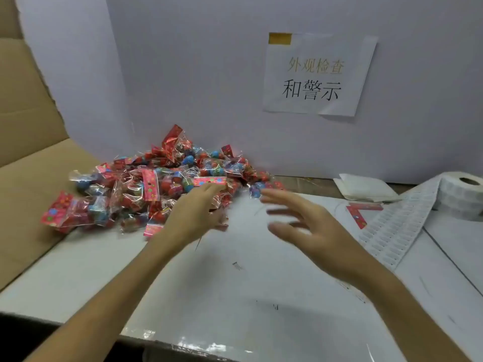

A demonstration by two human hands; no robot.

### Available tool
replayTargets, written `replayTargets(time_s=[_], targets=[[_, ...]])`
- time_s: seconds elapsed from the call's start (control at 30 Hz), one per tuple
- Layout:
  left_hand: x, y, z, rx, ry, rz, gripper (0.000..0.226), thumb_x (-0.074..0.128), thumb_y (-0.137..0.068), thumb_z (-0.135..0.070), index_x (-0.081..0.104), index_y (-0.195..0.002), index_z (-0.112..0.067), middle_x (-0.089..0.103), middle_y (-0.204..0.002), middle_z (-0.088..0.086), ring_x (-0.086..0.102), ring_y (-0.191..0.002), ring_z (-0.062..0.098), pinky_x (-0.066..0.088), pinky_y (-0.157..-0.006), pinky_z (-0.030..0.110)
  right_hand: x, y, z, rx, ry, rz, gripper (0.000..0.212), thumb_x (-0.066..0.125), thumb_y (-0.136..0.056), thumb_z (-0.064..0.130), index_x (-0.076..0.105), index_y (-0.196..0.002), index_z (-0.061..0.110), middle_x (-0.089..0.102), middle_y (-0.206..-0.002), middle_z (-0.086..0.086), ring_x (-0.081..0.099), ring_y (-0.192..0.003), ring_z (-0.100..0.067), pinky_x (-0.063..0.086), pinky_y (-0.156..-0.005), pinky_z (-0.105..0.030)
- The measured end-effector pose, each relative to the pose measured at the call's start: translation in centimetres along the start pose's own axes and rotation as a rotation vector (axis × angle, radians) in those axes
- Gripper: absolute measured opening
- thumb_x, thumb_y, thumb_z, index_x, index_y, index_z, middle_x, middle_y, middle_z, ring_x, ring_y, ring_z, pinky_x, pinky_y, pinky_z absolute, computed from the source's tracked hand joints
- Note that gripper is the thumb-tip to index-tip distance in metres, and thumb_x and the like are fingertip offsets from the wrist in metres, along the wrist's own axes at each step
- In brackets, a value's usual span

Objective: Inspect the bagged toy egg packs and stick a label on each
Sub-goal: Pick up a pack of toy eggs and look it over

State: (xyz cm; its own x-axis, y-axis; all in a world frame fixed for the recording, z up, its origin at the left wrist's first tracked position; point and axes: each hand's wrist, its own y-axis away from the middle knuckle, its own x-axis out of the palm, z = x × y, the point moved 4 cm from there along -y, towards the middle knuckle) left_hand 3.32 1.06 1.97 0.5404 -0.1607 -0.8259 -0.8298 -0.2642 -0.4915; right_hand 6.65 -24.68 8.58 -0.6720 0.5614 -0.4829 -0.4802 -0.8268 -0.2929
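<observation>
The packs [146, 189] lie heaped on the bench [235, 288] ahead and to the left, nearest the left hand [196, 212], which touches their edge, perhaps pinching one (too blurred to tell), while the right hand [300, 226] hovers beside, fingers spread, empty.

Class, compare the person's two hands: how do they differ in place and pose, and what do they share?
The left hand reaches over packs at the pile's edge; the right hand hovers beside it, over the white table. The left hand's fingers lie close together; the right hand's fingers are spread. Both extend forward, and neither plainly grips anything.
</observation>
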Motion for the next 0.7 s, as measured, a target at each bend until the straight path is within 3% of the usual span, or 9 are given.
replayTargets(time_s=[0.13, 0.2, 0.27, 0.33, 0.4, 0.47, 0.53, 0.7], targets=[[1.8, -2.4, 2.8, -0.166, -0.297, 0.233, 0.062, 0.065, -0.097, -0.030, 0.040, -0.153, -0.022, 0.055, -0.147, -0.001, 0.059, -0.122, 0.022, 0.054, -0.093, 0.042, 1.9, -6.0, -1.5, 0.074, 0.064, -0.101, 0.050, 0.064, -0.099, 0.021, 0.050, -0.145, 0.035, 0.055, -0.139, 0.018, 0.055, -0.125, -0.004, 0.047, -0.102, -0.030], [2.2, -2.0, 3.5, -0.210, -0.281, 0.200, 0.049, 0.061, -0.099, -0.030, 0.050, -0.147, -0.025, 0.062, -0.139, -0.002, 0.062, -0.119, 0.023, 0.053, -0.095, 0.045, 2.9, -6.8, -3.9, 0.107, 0.047, -0.086, 0.046, 0.063, -0.099, 0.021, 0.052, -0.142, 0.034, 0.055, -0.137, 0.017, 0.058, -0.120, -0.003, 0.047, -0.097, -0.026], [2.0, -1.7, 3.5, -0.230, -0.199, 0.033, 0.037, 0.063, -0.098, -0.028, 0.061, -0.135, -0.023, 0.072, -0.120, -0.001, 0.069, -0.105, 0.025, 0.057, -0.085, 0.042, 3.2, -6.4, -6.2, 0.136, 0.027, -0.082, 0.041, 0.063, -0.099, 0.023, 0.055, -0.137, 0.035, 0.056, -0.135, 0.018, 0.060, -0.113, 0.003, 0.047, -0.087, -0.017], [1.7, -1.5, 2.7, -0.258, 0.011, -0.153, 0.033, 0.066, -0.098, -0.032, 0.065, -0.130, -0.023, 0.075, -0.101, -0.002, 0.072, -0.082, 0.021, 0.059, -0.067, 0.033, 2.9, -6.2, -8.0, 0.147, 0.006, -0.113, 0.036, 0.063, -0.099, 0.024, 0.058, -0.133, 0.035, 0.058, -0.131, 0.020, 0.061, -0.109, 0.004, 0.048, -0.082, -0.013], [1.6, -1.7, 0.5, -0.321, 0.422, -0.193, 0.027, 0.063, -0.100, -0.038, 0.064, -0.125, -0.028, 0.074, -0.097, -0.005, 0.071, -0.073, 0.010, 0.055, -0.056, 0.021, 1.9, -6.3, -9.1, 0.156, -0.051, -0.178, 0.031, 0.063, -0.099, 0.026, 0.059, -0.128, 0.036, 0.061, -0.128, 0.018, 0.064, -0.107, -0.003, 0.053, -0.085, -0.022], [2.6, -2.0, -2.4, -0.440, 0.919, -0.069, 0.015, 0.058, -0.102, -0.037, 0.066, -0.110, -0.028, 0.074, -0.102, -0.001, 0.071, -0.078, 0.007, 0.054, -0.058, 0.017, 0.7, -6.3, -9.9, 0.185, -0.146, -0.257, 0.028, 0.063, -0.100, 0.031, 0.056, -0.127, 0.037, 0.062, -0.125, 0.013, 0.068, -0.104, -0.010, 0.059, -0.081, -0.029], [4.1, -2.0, -5.2, -0.506, 1.264, 0.048, 0.017, 0.054, -0.104, -0.034, 0.067, -0.111, -0.025, 0.076, -0.101, 0.000, 0.073, -0.087, 0.011, 0.056, -0.065, 0.023, -0.5, -6.0, -10.6, 0.220, -0.233, -0.326, 0.033, 0.062, -0.099, 0.039, 0.051, -0.130, 0.035, 0.061, -0.124, 0.010, 0.071, -0.098, -0.010, 0.061, -0.074, -0.028], [8.6, -0.7, -9.7, -0.561, 1.558, 0.222, 0.041, 0.040, -0.107, -0.040, 0.062, -0.129, -0.013, 0.073, -0.113, 0.008, 0.064, -0.105, 0.018, 0.046, -0.083, 0.035, -2.8, -3.5, -14.0, 0.377, -0.427, -0.523, 0.043, 0.067, -0.095, 0.039, 0.047, -0.132, 0.027, 0.063, -0.120, 0.005, 0.074, -0.092, -0.011, 0.059, -0.068, -0.024]])
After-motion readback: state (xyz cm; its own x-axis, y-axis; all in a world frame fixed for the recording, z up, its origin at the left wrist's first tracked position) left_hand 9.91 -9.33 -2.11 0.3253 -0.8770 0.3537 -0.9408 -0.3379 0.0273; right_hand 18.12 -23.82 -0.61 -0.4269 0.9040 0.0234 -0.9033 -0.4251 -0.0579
